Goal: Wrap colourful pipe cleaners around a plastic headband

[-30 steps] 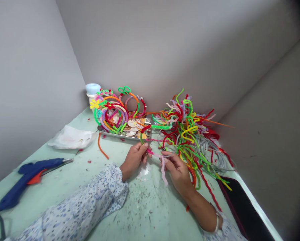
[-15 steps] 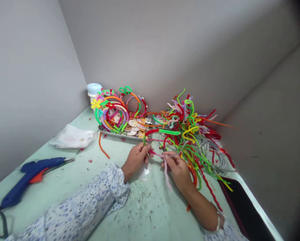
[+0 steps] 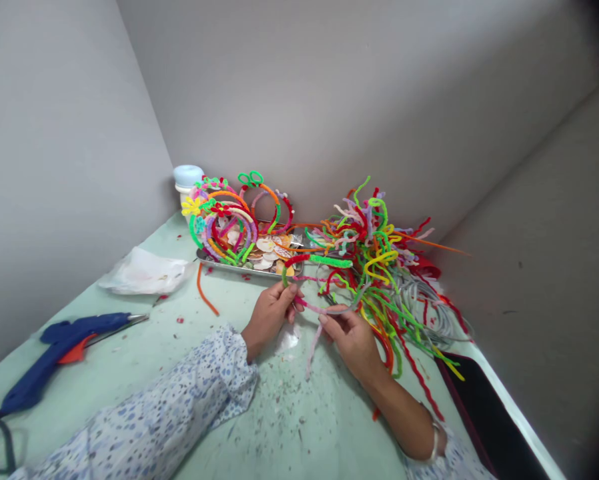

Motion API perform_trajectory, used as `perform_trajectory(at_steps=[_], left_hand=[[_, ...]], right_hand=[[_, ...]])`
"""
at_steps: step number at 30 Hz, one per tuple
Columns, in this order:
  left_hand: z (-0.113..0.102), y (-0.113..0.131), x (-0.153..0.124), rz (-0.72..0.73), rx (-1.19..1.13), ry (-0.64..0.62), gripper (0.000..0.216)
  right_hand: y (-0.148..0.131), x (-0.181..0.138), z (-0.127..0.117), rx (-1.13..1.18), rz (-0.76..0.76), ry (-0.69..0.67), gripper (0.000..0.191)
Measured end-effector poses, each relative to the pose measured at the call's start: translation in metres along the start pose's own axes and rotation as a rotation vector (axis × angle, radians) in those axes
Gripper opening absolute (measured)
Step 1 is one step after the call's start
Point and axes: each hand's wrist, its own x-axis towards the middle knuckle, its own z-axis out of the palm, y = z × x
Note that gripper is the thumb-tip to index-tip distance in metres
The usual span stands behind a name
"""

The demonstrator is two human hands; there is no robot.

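My left hand (image 3: 271, 312) is closed on a headband (image 3: 319, 261) partly wrapped in red, green and pink fuzzy wire, holding it above the pale green table (image 3: 289, 413). Just to its right, my right hand (image 3: 348, 333) pinches a pale pink pipe cleaner (image 3: 313, 343) that runs from the headband and hangs down toward the table. Both hands sit in front of a big loose pile of coloured pipe cleaners (image 3: 374, 253).
A metal tray (image 3: 239, 267) at the back holds finished decorated headbands (image 3: 224, 217) and paper cut-outs. A blue glue gun (image 3: 54, 350) lies at the left, a crumpled plastic bag (image 3: 144, 272) behind it. Bare grey headbands (image 3: 429, 307) and a dark phone (image 3: 484, 413) lie at the right.
The free tail of the pale pink pipe cleaner has swung leftward under my right hand. Both hands stayed nearly in place, still gripping.
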Motion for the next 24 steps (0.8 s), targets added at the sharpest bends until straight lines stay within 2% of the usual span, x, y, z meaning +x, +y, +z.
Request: perform_trajectory(at_steps=[7,14,24], left_hand=[[0.0001,0.0005,-0.0002,0.016,0.012,0.016,0.036],[-0.0013,-0.0040,-0.0002,0.033,0.050,-0.002,0.035],[-0.0009,-0.0066,-0.0012,0.048,0.062,-0.010,0.035]], right_hand=[[0.0016,-0.0020,0.0009,-0.039,-0.006,0.033,0.022],[-0.0012,-0.0018,-0.0023,-0.017,0.000,-0.004,0.027],[0.0066,0.0004,-0.0009,-0.054,0.028,0.046,0.031]])
